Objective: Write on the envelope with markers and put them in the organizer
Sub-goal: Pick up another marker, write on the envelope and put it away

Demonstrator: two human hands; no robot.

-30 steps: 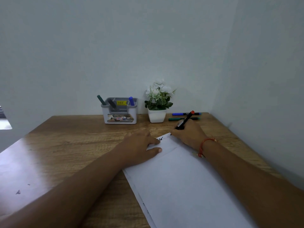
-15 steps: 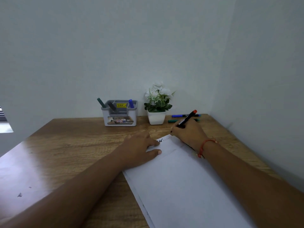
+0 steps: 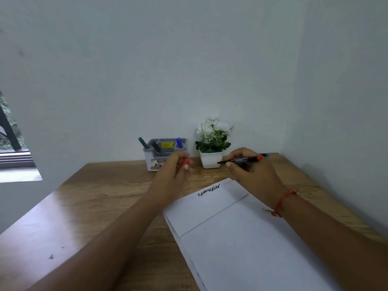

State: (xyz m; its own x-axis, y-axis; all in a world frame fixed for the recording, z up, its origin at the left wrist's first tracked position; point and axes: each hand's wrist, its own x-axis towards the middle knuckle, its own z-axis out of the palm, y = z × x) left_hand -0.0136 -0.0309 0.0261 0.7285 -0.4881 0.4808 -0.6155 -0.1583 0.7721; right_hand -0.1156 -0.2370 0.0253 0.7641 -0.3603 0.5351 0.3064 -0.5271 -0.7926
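Note:
A white envelope (image 3: pixel 241 234) lies on the wooden desk, with a line of black scribble along its far edge. My right hand (image 3: pixel 249 171) is raised above the envelope's far corner and grips a black marker (image 3: pixel 241 160) with a red end, held level with its tip pointing left. My left hand (image 3: pixel 174 171) is lifted off the paper, blurred, and pinches a small red cap (image 3: pixel 185 161). The grey organizer (image 3: pixel 165 152) stands at the back by the wall, partly hidden by my left hand. It holds a green, a dark and a blue marker (image 3: pixel 178 142).
A white pot with white flowers (image 3: pixel 212 143) stands right of the organizer. A blue marker's end (image 3: pixel 266 154) shows behind my right hand near the corner. Walls close the desk (image 3: pixel 94 206) at the back and right. A window is at the far left.
Both hands have lifted off the envelope. The right hand swung the marker level, tip leftward. The left hand moved up and now pinches the red cap. The scribble has come into view.

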